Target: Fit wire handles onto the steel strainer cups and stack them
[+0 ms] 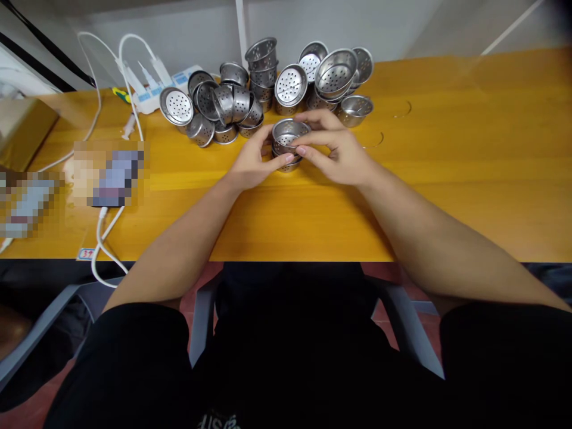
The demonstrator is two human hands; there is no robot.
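Two or more perforated metal cups stand stacked upright in front of me, the top cup (286, 126) facing mouth up and a lower cup (288, 167) showing beneath it. My left hand (254, 159) is wrapped round the left side of the stack, thumb along the front. From the right, my right hand (337, 149) grips the top cup, its fingers over the rim and thumb at the front. Behind my hands lie many similar cups: a jumbled group (223, 107) to the left, a tall upright stack (263, 77) in the middle, and more tilted cups (336, 74) to the right.
On the wooden table (469, 167), a white power strip (149, 95) with cables stands at back left. A phone (117, 179) on a white cable and a second blurred phone (29, 205) lie left. A cardboard box (27, 128) sits farther left. Thin curved wires (375, 143) lie right.
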